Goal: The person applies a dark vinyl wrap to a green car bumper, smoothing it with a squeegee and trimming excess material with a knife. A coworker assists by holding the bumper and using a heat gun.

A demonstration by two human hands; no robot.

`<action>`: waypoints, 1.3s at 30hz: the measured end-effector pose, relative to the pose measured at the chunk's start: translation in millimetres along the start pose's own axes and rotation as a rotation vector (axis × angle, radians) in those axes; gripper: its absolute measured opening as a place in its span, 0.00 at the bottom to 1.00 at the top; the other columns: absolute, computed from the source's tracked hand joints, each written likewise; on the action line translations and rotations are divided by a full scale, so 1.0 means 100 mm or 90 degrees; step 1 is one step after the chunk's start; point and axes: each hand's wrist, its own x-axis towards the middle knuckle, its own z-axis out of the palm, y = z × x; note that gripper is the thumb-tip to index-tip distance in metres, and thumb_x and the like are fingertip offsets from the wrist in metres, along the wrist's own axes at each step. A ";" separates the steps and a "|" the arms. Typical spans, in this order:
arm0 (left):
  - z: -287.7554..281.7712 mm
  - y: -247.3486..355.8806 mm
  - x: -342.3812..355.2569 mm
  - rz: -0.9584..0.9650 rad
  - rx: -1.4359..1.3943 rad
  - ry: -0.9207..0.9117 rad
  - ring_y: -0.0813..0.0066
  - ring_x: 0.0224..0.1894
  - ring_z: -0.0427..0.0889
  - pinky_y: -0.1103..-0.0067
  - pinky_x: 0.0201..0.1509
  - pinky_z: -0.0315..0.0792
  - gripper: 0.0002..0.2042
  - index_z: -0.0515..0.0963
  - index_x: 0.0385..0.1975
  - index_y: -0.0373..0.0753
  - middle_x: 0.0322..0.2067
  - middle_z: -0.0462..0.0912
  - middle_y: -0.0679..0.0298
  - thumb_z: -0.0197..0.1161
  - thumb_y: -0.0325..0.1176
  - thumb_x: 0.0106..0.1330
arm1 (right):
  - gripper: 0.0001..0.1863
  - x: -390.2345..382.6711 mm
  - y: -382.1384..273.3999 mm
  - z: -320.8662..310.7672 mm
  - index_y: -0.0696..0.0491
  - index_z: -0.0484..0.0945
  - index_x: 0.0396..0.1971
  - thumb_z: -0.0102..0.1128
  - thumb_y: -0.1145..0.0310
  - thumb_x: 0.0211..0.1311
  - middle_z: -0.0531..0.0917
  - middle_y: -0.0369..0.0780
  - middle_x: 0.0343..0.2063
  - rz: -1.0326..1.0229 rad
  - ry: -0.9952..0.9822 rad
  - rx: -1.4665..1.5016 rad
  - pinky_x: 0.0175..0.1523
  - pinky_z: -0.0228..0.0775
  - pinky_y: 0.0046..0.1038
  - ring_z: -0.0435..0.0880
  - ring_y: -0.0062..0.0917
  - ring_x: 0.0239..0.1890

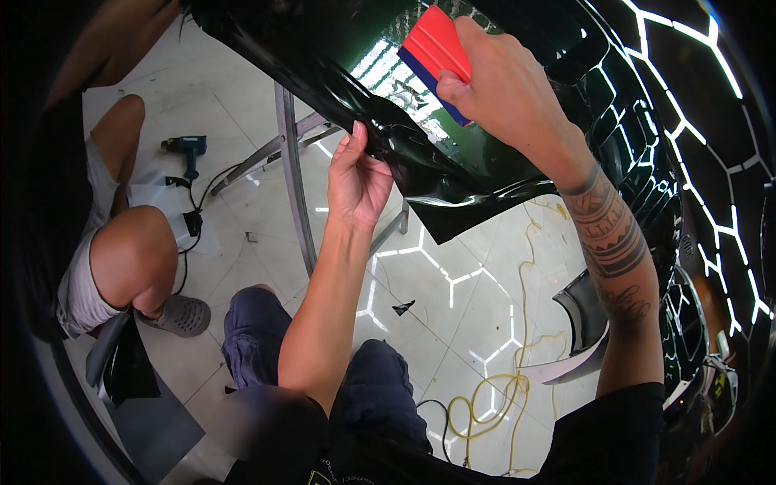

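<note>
The upper edge crops the glossy dark sheet (422,166) and the co-worker's arm (121,50).

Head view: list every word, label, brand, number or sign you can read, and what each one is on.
None can be read reliably.
Black shirt, lower edge: pale lettering by a yellow-edged mark, too small and cut off.
Right forearm: script-like tattoo, too blurred.
Red squeegee in the right hand: no text I can make out.
Teal power tool on the floor: too small to tell.
</note>
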 end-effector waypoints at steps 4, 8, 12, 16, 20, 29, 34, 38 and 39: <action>-0.09 0.02 0.04 -0.012 -0.038 -0.072 0.71 0.50 0.80 0.72 0.62 0.70 0.08 0.78 0.42 0.33 0.45 0.83 0.59 0.58 0.28 0.68 | 0.14 0.02 0.03 0.04 0.59 0.70 0.28 0.65 0.67 0.49 0.80 0.50 0.19 -0.041 0.048 -0.018 0.32 0.76 0.39 0.83 0.45 0.26; -0.15 0.02 0.07 -0.021 -0.057 -0.104 0.69 0.51 0.80 0.70 0.62 0.70 0.09 0.77 0.44 0.32 0.46 0.82 0.58 0.56 0.29 0.69 | 0.16 0.03 -0.01 0.02 0.61 0.70 0.34 0.64 0.67 0.52 0.80 0.53 0.21 -0.010 0.009 0.001 0.33 0.74 0.41 0.82 0.49 0.28; -0.23 0.02 0.13 -0.033 -0.078 -0.092 0.65 0.53 0.79 0.67 0.63 0.69 0.12 0.75 0.49 0.32 0.49 0.81 0.57 0.52 0.31 0.72 | 0.15 0.06 0.00 0.02 0.59 0.71 0.29 0.65 0.67 0.49 0.80 0.50 0.19 -0.013 0.018 0.000 0.32 0.76 0.40 0.83 0.46 0.27; -0.25 0.01 0.15 -0.064 -0.098 -0.096 0.62 0.55 0.77 0.65 0.65 0.67 0.14 0.73 0.52 0.32 0.51 0.79 0.55 0.51 0.33 0.72 | 0.15 0.08 0.01 0.02 0.59 0.71 0.29 0.66 0.66 0.48 0.80 0.50 0.20 -0.018 0.008 -0.010 0.32 0.77 0.40 0.84 0.45 0.27; -0.26 0.04 0.11 -0.068 -0.059 -0.077 0.62 0.56 0.76 0.64 0.66 0.66 0.15 0.72 0.53 0.32 0.52 0.78 0.55 0.51 0.34 0.73 | 0.18 0.11 0.02 0.02 0.60 0.70 0.37 0.64 0.65 0.51 0.80 0.52 0.22 -0.008 -0.022 -0.013 0.34 0.76 0.42 0.82 0.49 0.28; -0.10 0.07 -0.08 -0.009 0.086 0.054 0.67 0.49 0.81 0.68 0.60 0.73 0.08 0.75 0.44 0.32 0.46 0.81 0.57 0.55 0.26 0.69 | 0.17 0.08 -0.18 0.26 0.58 0.67 0.38 0.63 0.70 0.51 0.80 0.52 0.22 -0.004 -0.085 -0.012 0.35 0.74 0.46 0.81 0.50 0.29; -0.08 0.12 -0.09 -0.027 0.106 0.031 0.69 0.44 0.83 0.69 0.53 0.77 0.06 0.76 0.40 0.35 0.43 0.83 0.59 0.54 0.29 0.70 | 0.15 -0.04 -0.11 0.23 0.60 0.72 0.35 0.62 0.69 0.50 0.82 0.53 0.25 -0.100 -0.109 0.079 0.36 0.76 0.45 0.84 0.47 0.30; -0.05 0.11 -0.11 -0.029 0.144 0.063 0.70 0.44 0.83 0.70 0.50 0.78 0.05 0.76 0.36 0.39 0.42 0.83 0.62 0.55 0.32 0.70 | 0.14 0.23 0.00 0.02 0.59 0.73 0.37 0.61 0.68 0.51 0.82 0.52 0.26 -0.057 -0.028 0.062 0.37 0.76 0.45 0.84 0.46 0.31; -0.04 0.09 -0.10 -0.032 0.152 0.069 0.70 0.44 0.83 0.70 0.50 0.78 0.05 0.76 0.35 0.39 0.42 0.83 0.62 0.55 0.32 0.70 | 0.13 0.29 -0.01 0.00 0.59 0.74 0.36 0.60 0.69 0.51 0.82 0.51 0.26 -0.041 0.023 0.039 0.37 0.76 0.45 0.84 0.47 0.31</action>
